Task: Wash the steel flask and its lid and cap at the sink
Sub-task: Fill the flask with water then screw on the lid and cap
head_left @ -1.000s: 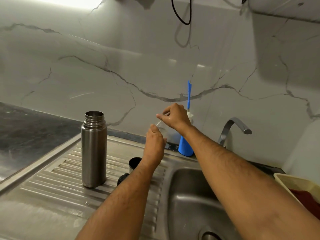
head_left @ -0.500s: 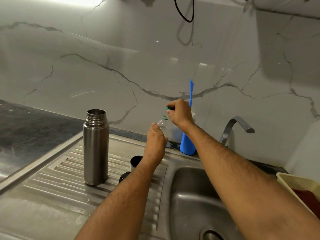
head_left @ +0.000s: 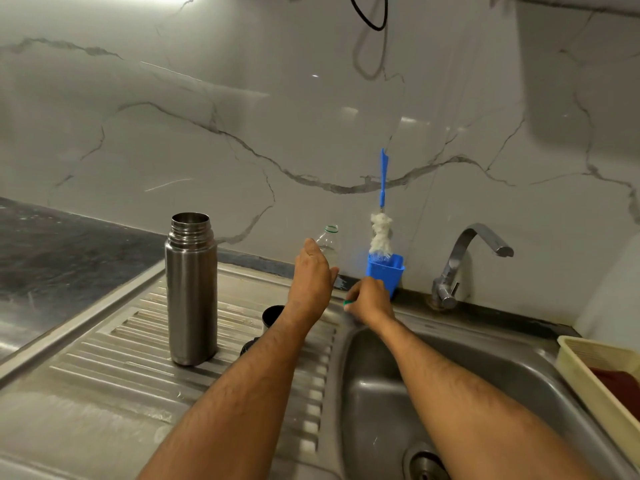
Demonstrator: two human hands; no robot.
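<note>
The steel flask (head_left: 191, 289) stands upright and uncapped on the ribbed drainboard (head_left: 114, 344), left of my arms. Its steel cup-shaped cap (head_left: 272, 315) and black lid (head_left: 250, 346) lie on the drainboard, partly hidden behind my left forearm. My left hand (head_left: 313, 275) grips a small clear plastic bottle (head_left: 329, 242) with an open neck, standing at the back wall. My right hand (head_left: 369, 301) is low at the sink's back rim and pinches the bottle's small green cap (head_left: 346, 304).
A blue holder (head_left: 388, 271) with a blue-handled white bottle brush (head_left: 381, 233) stands by the wall. The tap (head_left: 464, 261) curves over the sink basin (head_left: 398, 393). A cream tray (head_left: 595, 375) with something red sits at the right. Dark countertop lies far left.
My right hand unscrewed the green cap from the clear bottle, lifted it off, then moved down to the sink rim with it. My left hand kept holding the bottle.
</note>
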